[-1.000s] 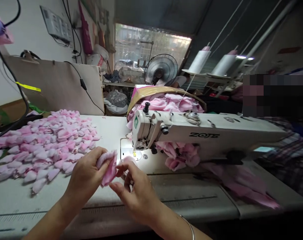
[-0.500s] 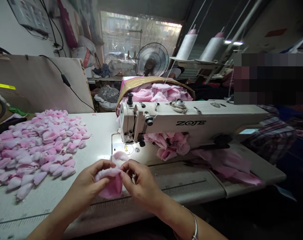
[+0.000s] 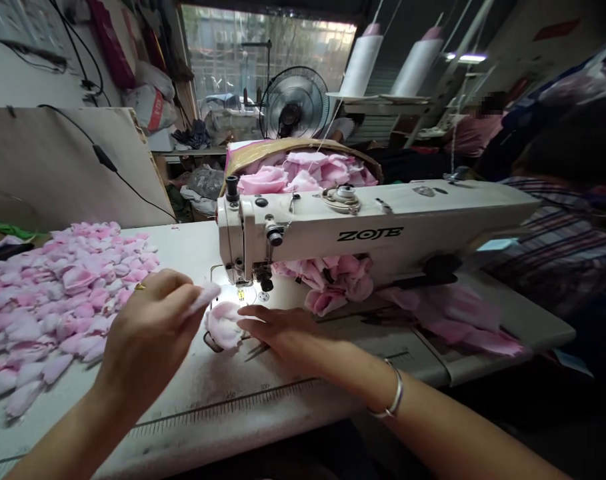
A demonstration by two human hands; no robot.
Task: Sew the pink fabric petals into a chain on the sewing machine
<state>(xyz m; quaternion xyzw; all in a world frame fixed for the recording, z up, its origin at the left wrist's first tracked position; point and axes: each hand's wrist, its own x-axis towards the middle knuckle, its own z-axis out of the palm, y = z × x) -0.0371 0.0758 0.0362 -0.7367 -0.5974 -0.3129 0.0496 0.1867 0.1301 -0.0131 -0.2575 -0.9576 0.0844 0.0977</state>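
Note:
My left hand (image 3: 155, 320) is closed on a small pale pink fabric piece (image 3: 204, 297), raised just left of the sewing machine's needle area. Beside it, my right hand (image 3: 277, 333) reaches over the machine bed, its fingertips at the edge of a gathered pink and white fabric piece (image 3: 225, 325). A dark metal tool, perhaps scissors (image 3: 213, 343), shows partly beneath that fabric and my right fingers. The white sewing machine (image 3: 307, 230) stands right behind, its lamp lighting the needle plate (image 3: 247, 294).
Many pink petal-like pieces (image 3: 77, 280) cover the table's left side. Behind the machine stands a box of pink fabric (image 3: 303, 172); more fabric (image 3: 447, 310) lies at right. A fan (image 3: 293, 107) and thread cones (image 3: 363, 63) stand behind. A person in plaid (image 3: 557, 233) is at right.
My hands have moved apart; the left rose with a small piece, while the right lowered flatter beside the gathered fabric on the bed. The view has shifted, with the machine now further left.

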